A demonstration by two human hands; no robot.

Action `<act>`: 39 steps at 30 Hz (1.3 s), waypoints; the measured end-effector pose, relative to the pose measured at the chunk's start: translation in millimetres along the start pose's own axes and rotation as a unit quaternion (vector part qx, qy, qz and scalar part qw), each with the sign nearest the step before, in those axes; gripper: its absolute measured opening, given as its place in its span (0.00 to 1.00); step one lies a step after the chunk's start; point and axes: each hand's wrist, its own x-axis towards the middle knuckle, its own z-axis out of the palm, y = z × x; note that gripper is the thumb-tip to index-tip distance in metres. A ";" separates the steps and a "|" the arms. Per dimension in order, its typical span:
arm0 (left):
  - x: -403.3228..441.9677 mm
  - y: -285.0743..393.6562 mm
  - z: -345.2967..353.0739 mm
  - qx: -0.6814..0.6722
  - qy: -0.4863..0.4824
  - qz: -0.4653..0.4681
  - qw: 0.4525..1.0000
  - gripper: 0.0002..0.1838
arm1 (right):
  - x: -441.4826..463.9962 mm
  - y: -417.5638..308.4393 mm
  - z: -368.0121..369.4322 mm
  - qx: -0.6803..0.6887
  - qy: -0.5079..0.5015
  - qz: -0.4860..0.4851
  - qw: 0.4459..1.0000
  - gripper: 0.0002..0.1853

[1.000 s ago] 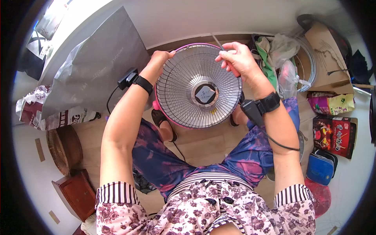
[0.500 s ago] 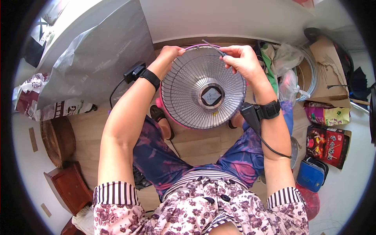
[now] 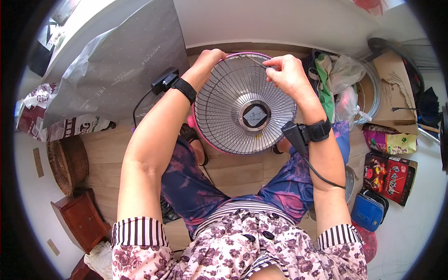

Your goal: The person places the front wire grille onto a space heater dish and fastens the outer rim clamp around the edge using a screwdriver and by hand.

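Note:
A round electric heater (image 3: 224, 112) with a pink rim and a wire guard stands between my legs, its label in the centre facing me. My left hand (image 3: 210, 59) is closed at the upper left of the rim, its fingertips partly hidden behind the edge. Pinched in the fingers of my right hand (image 3: 287, 73) is a thin, dark grey rod-like tool (image 3: 256, 61), whose exact kind I cannot make out. Its far end points to the top of the guard, near the rim. Whether the tip touches the wires is too small to tell.
A grey plastic-covered panel (image 3: 121, 70) stands at the left. Plastic bags (image 3: 346, 70), a wire coil (image 3: 373, 91) and a torn cardboard box (image 3: 394, 84) lie at the right. Nearer are a red box (image 3: 391, 177) and a blue case (image 3: 367, 211). A small wooden cabinet (image 3: 81, 217) sits lower left.
The rod-like tool has tilted down, and its far end now lies at the top of the guard. My left hand has shifted slightly right and up along the rim.

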 end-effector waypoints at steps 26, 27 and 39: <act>17.2 5.9 12.0 0.155 0.017 0.118 0.981 0.14 | 86.0 84.9 30.5 0.102 0.103 0.158 0.977 0.20; 17.3 6.6 12.3 0.159 0.018 0.120 0.980 0.15 | 86.3 83.6 30.4 0.107 0.100 0.168 0.975 0.20; 18.3 10.4 7.5 0.172 -0.007 0.112 0.979 0.16 | 73.2 33.7 17.8 -0.160 0.143 0.065 0.975 0.21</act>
